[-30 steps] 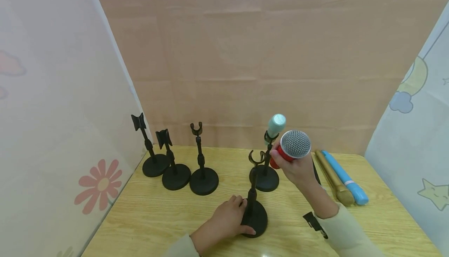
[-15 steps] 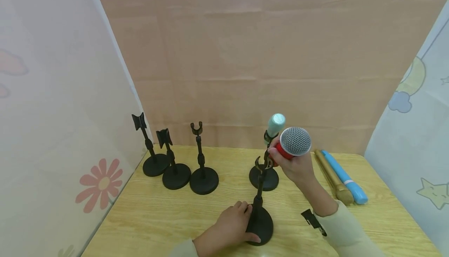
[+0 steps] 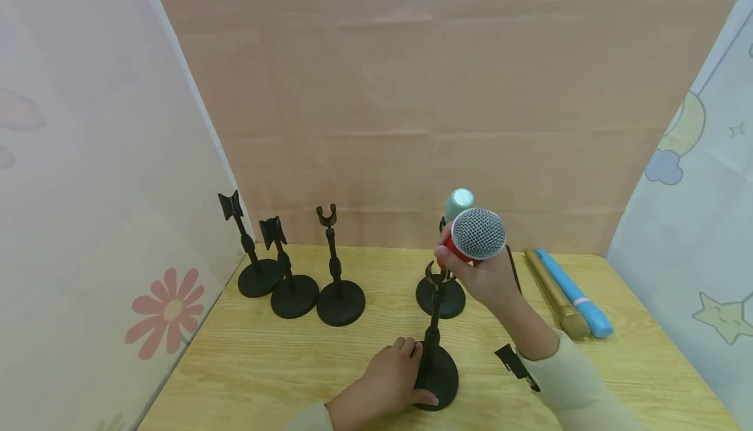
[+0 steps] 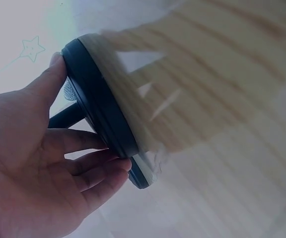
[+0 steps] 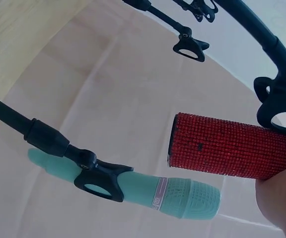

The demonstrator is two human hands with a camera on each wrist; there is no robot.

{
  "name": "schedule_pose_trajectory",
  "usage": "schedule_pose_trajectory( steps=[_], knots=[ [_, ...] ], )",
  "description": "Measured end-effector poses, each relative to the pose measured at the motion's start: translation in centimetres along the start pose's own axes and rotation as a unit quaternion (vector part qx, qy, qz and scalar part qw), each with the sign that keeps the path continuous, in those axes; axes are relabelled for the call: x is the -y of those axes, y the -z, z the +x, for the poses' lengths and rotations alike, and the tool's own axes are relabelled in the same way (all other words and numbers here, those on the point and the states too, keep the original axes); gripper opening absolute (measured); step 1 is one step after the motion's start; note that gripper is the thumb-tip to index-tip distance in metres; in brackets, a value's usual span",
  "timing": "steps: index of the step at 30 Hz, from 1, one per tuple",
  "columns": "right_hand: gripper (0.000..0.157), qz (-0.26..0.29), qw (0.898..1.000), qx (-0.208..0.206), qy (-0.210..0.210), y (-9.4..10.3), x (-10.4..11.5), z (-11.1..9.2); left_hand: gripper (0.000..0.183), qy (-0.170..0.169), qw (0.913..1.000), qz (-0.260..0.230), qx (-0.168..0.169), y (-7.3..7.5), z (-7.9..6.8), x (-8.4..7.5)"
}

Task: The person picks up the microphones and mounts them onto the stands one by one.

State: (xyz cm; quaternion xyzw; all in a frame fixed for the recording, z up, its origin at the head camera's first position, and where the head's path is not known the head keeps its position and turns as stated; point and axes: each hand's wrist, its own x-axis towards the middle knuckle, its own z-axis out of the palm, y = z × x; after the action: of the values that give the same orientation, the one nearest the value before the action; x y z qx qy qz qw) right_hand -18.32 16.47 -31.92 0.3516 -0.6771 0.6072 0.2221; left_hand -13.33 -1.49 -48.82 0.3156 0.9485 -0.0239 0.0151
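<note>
My left hand (image 3: 389, 379) grips the round base of a black microphone stand (image 3: 438, 379) at the front of the table. Thumb and fingers pinch the rim of that base (image 4: 101, 99) in the left wrist view. My right hand (image 3: 485, 277) holds a microphone (image 3: 478, 233) with a silver mesh head, above the stand's forked clip (image 3: 438, 278). Its red studded handle (image 5: 227, 146) overlaps the black clip (image 5: 280, 101) in the right wrist view; I cannot tell whether they touch. Behind, a mint-green microphone (image 5: 143, 188) lies in the clip of another stand (image 3: 441, 299).
Three black stands with bare clips, a left one (image 3: 259, 278), a middle one (image 3: 294, 297) and a right one (image 3: 341, 303), stand at the back left. A gold microphone (image 3: 555, 293) and a blue one (image 3: 576, 297) lie at the right. Brown paper (image 3: 353, 91) covers the back.
My left hand has shifted the stand toward me and slightly right. My right hand has brought the red microphone a little left and up, over the stand's clip.
</note>
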Motion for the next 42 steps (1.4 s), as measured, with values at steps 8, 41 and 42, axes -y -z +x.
schedule_pose_trajectory(
  steps=[8, 41, 42],
  knots=[
    [0.029, 0.005, 1.0, -0.005, 0.011, -0.5, -0.1, 0.2, 0.096, 0.008, 0.9997, 0.018, 0.01, 0.0, 0.3, -0.3],
    [0.065, 0.067, 0.992, -0.093, 0.057, -3.1, -1.2, -0.3, 0.096, 0.009, 0.9992, 0.032, 0.02, 0.2, 0.5, -0.5],
    [0.064, 0.064, 0.992, -0.092, 0.056, -3.1, -1.2, -0.3, 0.096, 0.01, 0.9993, 0.03, 0.022, 0.2, 0.5, -0.5]
  ],
)
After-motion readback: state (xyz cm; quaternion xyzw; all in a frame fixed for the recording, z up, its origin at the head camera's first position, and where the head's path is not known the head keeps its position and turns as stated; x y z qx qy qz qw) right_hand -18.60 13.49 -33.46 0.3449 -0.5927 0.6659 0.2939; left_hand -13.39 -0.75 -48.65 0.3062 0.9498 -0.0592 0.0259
